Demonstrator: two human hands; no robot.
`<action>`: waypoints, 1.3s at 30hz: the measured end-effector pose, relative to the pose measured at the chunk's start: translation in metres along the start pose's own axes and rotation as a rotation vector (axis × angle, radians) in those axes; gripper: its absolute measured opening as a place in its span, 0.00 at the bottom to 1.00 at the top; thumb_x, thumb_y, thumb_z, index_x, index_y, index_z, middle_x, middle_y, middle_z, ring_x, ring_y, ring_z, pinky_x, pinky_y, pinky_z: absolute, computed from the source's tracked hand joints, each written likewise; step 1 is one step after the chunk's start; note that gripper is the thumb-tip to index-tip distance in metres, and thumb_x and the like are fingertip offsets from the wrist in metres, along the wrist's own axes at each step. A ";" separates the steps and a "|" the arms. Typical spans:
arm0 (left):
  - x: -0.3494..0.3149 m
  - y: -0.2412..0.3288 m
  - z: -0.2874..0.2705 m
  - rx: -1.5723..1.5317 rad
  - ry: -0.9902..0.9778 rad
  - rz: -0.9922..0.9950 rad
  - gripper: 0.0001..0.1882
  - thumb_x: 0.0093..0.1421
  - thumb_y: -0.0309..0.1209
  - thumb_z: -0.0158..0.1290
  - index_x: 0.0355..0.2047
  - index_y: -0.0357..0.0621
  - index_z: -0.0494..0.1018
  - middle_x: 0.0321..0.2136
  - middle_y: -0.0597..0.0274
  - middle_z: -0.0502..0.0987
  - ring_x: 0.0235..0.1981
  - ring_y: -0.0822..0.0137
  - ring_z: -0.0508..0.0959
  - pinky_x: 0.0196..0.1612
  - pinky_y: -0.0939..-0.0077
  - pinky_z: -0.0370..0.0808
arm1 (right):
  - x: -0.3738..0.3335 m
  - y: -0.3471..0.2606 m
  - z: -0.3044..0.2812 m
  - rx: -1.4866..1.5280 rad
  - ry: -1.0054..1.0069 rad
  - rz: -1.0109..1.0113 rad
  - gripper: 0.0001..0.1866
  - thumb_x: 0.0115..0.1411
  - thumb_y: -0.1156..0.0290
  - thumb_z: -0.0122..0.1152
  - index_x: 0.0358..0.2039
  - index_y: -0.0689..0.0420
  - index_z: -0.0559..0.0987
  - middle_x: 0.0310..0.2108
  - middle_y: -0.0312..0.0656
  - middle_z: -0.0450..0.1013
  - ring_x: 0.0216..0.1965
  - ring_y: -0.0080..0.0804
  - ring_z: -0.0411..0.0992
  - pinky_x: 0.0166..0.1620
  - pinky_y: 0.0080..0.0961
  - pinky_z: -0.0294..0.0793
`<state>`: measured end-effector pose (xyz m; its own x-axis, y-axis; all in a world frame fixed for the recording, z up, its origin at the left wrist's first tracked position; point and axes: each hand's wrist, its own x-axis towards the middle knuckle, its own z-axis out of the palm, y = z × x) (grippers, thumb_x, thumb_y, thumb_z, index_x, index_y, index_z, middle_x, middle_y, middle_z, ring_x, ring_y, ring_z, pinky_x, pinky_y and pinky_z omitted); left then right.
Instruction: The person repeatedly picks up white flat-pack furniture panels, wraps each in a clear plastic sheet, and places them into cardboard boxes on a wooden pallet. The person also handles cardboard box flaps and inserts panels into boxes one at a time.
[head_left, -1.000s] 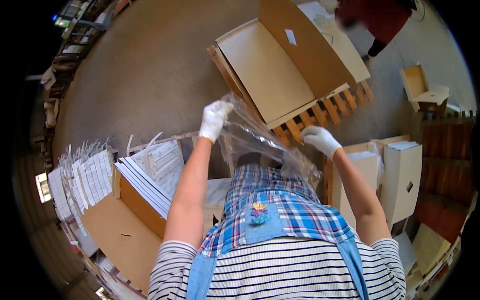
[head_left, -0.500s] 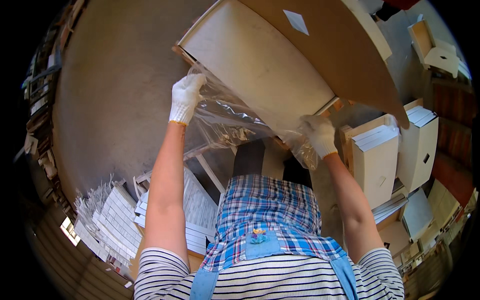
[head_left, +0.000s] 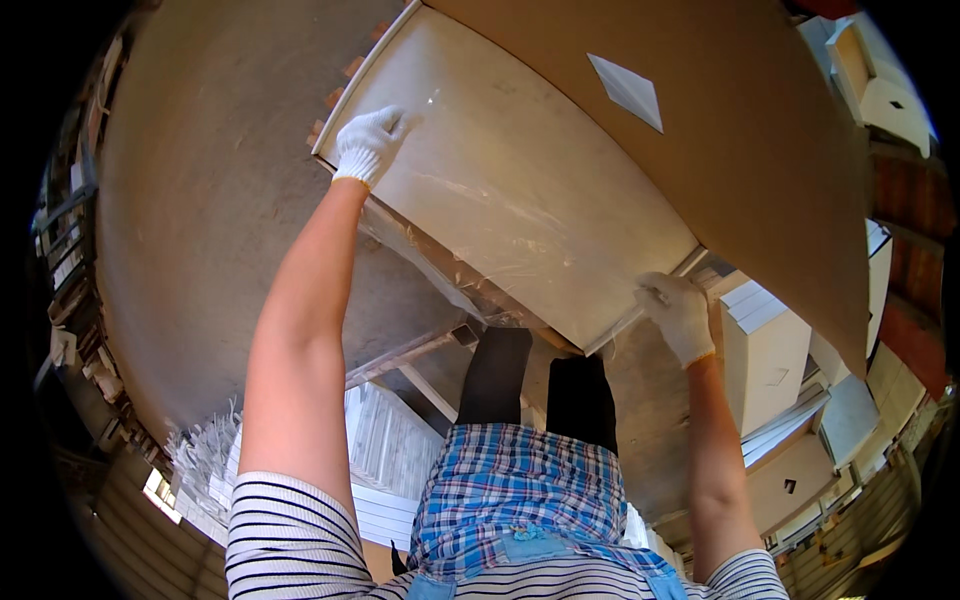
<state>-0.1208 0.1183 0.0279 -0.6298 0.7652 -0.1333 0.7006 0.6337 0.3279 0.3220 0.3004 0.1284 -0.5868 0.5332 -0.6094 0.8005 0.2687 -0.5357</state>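
Observation:
Clear plastic film [head_left: 500, 215] lies across a large pale panel [head_left: 540, 130] in a shallow open carton, part of it hanging over the near edge. My left hand [head_left: 372, 143], in a white knit glove, is closed on the film near the panel's left end. At the right end, my right hand [head_left: 680, 310], gloved too, has its fingers curled on the film beside the panel's corner; the film is hard to see there. Beyond the panel rises a brown cardboard flap [head_left: 720, 170] with a pale diamond-shaped opening [head_left: 628, 92].
Cartons holding white strips [head_left: 768, 350] stand at the right. Stacked white slats [head_left: 390, 440] lie at the lower left, by a metal frame [head_left: 400, 358] near my legs. Shelving with mixed items [head_left: 75, 230] lines the far left. Concrete floor [head_left: 220, 180] spreads left of the carton.
The film, bunched before me earlier, now lies over the panel. My left hand moved slightly up over the panel's left end; my right moved right and down. The flap appears lower and farther right.

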 end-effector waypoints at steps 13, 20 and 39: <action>0.071 0.028 0.029 0.291 0.392 -0.089 0.22 0.57 0.52 0.55 0.45 0.53 0.73 0.34 0.56 0.80 0.39 0.51 0.79 0.42 0.52 0.72 | 0.049 0.027 0.023 -0.636 0.538 0.046 0.27 0.59 0.62 0.62 0.59 0.50 0.71 0.59 0.47 0.67 0.59 0.52 0.64 0.60 0.43 0.65; 0.011 0.057 0.043 0.071 0.714 0.171 0.27 0.61 0.45 0.54 0.58 0.48 0.69 0.51 0.51 0.75 0.53 0.48 0.73 0.59 0.54 0.66 | 0.030 -0.056 0.086 -0.306 0.417 -0.399 0.26 0.54 0.69 0.63 0.55 0.51 0.74 0.59 0.46 0.66 0.60 0.51 0.62 0.63 0.50 0.61; 0.107 0.035 0.054 0.228 0.216 0.309 0.32 0.49 0.45 0.62 0.55 0.51 0.70 0.57 0.53 0.66 0.59 0.47 0.63 0.60 0.47 0.61 | 0.097 0.002 0.072 -0.648 0.550 0.115 0.31 0.65 0.55 0.53 0.67 0.46 0.62 0.69 0.46 0.55 0.69 0.47 0.53 0.68 0.43 0.52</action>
<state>-0.1456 0.2285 -0.0250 -0.4174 0.8971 0.1450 0.9081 0.4058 0.1033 0.2576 0.2947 0.0263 -0.4896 0.8533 -0.1793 0.8613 0.5053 0.0535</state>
